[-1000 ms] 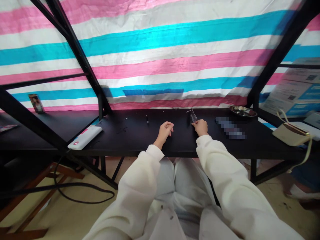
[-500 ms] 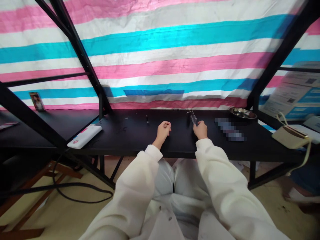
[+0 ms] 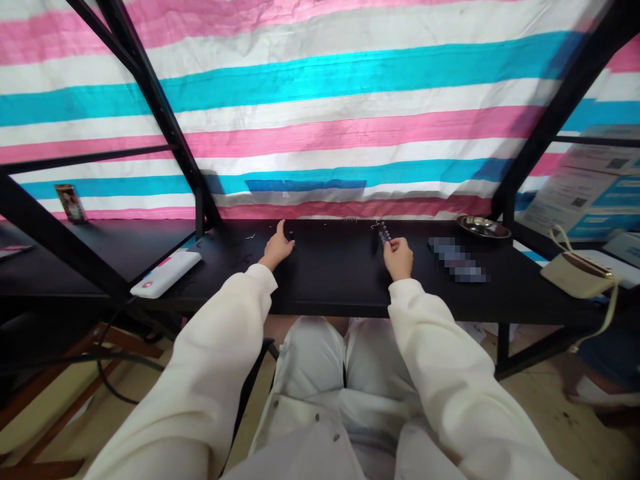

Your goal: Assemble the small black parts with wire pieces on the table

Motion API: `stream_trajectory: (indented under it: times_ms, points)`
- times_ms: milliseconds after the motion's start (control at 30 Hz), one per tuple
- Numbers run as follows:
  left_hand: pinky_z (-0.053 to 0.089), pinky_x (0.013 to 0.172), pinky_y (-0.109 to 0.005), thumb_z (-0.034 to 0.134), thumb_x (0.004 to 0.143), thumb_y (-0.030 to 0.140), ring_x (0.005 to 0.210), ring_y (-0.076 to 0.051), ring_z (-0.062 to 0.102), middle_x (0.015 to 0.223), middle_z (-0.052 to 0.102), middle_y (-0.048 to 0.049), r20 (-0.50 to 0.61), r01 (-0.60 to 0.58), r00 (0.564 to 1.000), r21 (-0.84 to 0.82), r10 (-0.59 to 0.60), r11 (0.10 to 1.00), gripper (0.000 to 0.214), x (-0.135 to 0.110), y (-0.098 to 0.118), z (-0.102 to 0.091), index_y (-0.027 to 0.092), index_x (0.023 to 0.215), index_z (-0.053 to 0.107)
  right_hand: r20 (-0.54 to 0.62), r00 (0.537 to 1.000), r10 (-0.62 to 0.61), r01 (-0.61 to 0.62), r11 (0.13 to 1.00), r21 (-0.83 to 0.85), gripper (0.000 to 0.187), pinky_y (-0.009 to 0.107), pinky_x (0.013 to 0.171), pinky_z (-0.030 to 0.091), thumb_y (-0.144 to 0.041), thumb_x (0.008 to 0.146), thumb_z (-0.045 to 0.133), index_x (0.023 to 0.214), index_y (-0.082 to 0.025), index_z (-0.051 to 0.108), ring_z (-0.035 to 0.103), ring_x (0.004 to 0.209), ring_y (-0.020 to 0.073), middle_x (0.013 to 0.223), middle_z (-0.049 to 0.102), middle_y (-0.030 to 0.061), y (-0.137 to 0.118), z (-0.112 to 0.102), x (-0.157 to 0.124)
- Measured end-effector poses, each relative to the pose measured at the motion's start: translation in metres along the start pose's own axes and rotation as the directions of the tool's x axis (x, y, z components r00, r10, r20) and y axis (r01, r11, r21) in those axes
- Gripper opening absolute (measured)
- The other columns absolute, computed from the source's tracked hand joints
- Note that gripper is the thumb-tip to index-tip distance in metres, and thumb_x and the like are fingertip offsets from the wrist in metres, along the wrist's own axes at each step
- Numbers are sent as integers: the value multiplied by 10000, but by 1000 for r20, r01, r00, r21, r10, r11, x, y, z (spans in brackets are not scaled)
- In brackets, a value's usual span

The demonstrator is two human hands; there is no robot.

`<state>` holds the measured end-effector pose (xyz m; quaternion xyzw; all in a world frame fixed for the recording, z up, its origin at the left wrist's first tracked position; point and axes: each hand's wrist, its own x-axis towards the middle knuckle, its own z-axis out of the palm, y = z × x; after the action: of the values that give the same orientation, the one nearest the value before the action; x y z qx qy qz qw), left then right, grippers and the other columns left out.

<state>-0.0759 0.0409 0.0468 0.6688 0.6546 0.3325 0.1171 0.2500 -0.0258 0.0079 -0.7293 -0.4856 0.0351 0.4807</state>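
Note:
My left hand [image 3: 278,248] is stretched over the black table with its index finger and thumb apart. Between them stands the top of a small dark cylinder [image 3: 291,236]; the hand hides most of it, and no grip on it shows. My right hand [image 3: 399,259] is closed at the fingertips on a narrow strip with grey round bumps [image 3: 384,233], tilted up from the tabletop. The strip's exact kind is too small to make out.
A white rounded box [image 3: 167,273] lies at the left edge of the table [image 3: 335,280]. To the right are a blurred-out flat object [image 3: 457,260], a shiny metal dish [image 3: 484,227] and a beige bag [image 3: 577,273]. White scraps lie along the back, by the striped sheet.
My left hand has moved left and forward from the table's middle to the small dark cylinder, and its fingers have spread. My right hand stays nearly in place with the bumpy strip.

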Motion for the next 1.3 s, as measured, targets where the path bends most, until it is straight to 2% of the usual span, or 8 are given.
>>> stream_trajectory:
  times_ms: [200,333,433,533,633,767,1000,1300]
  points:
    - [418,796,-399,505,824,292,935,-306,598,1131,577,-162,74,-147,989,290,131,946,499,2,1,3,242,1312,418,-12,1000,-22,22,1000,13,208,282,686,379,-359,799,467,895,-190,541,577,727,200,727,630,46,2,2,0]
    - [425,764,-363,448,845,239,881,-270,604,1016,627,-145,25,-141,990,285,140,948,222,2,3,10,191,993,606,-49,998,-42,44,998,43,223,284,668,384,-379,792,465,862,-183,545,568,686,196,686,618,42,2,2,0]
    - [433,725,-320,491,811,205,806,-222,608,855,653,-96,-41,-115,992,131,121,985,132,-1,12,18,188,846,617,-97,991,-94,108,982,153,234,292,652,394,-404,788,471,821,-184,543,545,619,179,633,590,24,1,3,-1]
    - [440,621,-264,516,788,201,625,-145,589,756,649,-47,-86,-140,988,-186,126,973,94,-9,33,31,173,784,605,-90,976,-198,216,919,329,251,281,633,405,-426,795,472,804,-185,542,523,578,150,621,569,9,-9,5,-5]
    - [384,438,-228,526,788,255,398,-78,483,742,645,-41,-53,-120,993,-520,108,845,119,-21,60,47,152,806,584,-23,949,-314,288,838,463,271,263,615,413,-447,800,482,818,-184,548,528,596,136,663,574,12,-29,10,-13]
    - [328,368,-190,563,777,347,349,-42,453,786,662,-61,-23,-70,996,-787,84,613,218,-42,82,66,139,843,558,54,938,-344,276,829,486,319,261,593,406,-484,804,492,909,-189,554,499,561,121,674,573,-1,-53,21,-26]
    - [274,346,-174,622,731,438,355,-32,469,820,676,-74,119,50,988,-846,96,530,342,-70,79,76,131,872,565,265,908,-324,79,754,652,357,245,521,384,-545,787,493,830,-194,545,480,516,113,580,531,-23,-47,42,-37]
    - [230,334,-174,636,747,359,363,-57,506,845,687,-98,204,85,963,-850,176,520,318,-71,78,78,134,944,528,264,926,-269,-10,682,731,348,231,446,339,-537,746,553,766,-190,532,436,454,92,557,516,-28,-38,45,-33]
